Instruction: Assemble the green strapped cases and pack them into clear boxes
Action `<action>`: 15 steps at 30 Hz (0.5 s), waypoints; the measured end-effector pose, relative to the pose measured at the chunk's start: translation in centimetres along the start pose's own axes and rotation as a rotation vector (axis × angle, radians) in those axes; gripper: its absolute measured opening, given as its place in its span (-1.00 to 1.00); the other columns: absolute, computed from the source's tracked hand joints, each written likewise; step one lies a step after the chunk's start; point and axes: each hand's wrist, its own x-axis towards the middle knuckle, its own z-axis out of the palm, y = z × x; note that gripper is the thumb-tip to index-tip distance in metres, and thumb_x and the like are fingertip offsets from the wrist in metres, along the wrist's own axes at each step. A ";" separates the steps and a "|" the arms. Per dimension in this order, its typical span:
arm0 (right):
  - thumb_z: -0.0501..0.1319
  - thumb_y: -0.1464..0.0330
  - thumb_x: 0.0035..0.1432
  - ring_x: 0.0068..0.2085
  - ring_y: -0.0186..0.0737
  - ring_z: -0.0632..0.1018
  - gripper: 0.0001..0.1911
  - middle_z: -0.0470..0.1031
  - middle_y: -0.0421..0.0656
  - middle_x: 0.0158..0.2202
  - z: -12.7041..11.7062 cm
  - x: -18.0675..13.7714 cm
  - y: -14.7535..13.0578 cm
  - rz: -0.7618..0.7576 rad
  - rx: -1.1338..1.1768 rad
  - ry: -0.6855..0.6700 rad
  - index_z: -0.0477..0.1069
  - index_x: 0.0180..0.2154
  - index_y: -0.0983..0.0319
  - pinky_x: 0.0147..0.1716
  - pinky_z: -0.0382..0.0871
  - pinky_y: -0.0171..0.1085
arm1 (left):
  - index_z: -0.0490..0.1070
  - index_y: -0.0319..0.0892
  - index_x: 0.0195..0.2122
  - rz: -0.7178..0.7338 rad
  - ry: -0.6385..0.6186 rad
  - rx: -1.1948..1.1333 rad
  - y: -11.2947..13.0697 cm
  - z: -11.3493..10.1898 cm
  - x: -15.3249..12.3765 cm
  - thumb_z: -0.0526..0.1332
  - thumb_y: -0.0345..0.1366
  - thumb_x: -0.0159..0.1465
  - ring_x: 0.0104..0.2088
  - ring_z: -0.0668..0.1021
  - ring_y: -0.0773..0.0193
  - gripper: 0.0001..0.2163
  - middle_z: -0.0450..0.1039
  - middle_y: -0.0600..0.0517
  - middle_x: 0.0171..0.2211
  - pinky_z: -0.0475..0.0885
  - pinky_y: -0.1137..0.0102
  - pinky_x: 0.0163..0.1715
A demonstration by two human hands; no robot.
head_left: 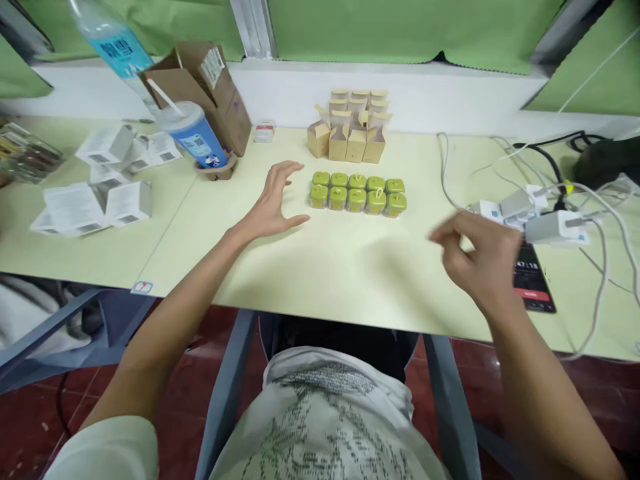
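Several small jars with green lids [357,193] stand in two rows on the pale table [330,267]. Behind them sits a cluster of small tan cartons [351,125], some stacked. My left hand [274,202] hovers just left of the jars, fingers spread and empty. My right hand [477,257] is raised over the table to the right of the jars, blurred, with fingers curled loosely and nothing visible in them. It is near a black phone [533,283].
A blue cup with lid and straw [193,135] stands by an open cardboard box [210,87] at the back left. White folded boxes [97,187] lie at the left. Chargers and white cables [555,213] sprawl at the right. A water bottle [113,40] tilts above.
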 end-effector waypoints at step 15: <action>0.35 0.47 0.02 -0.26 -0.18 0.62 -0.65 0.51 -0.30 -0.36 19.5 15.9 0.1 0.870 0.841 -0.581 0.35 -0.14 0.11 -0.17 0.68 -0.13 | -0.21 0.14 0.62 -0.240 -0.203 -0.542 -8.9 6.5 5.1 0.68 0.01 0.07 0.53 0.38 -0.22 0.29 0.26 -0.28 0.50 0.32 -0.22 0.52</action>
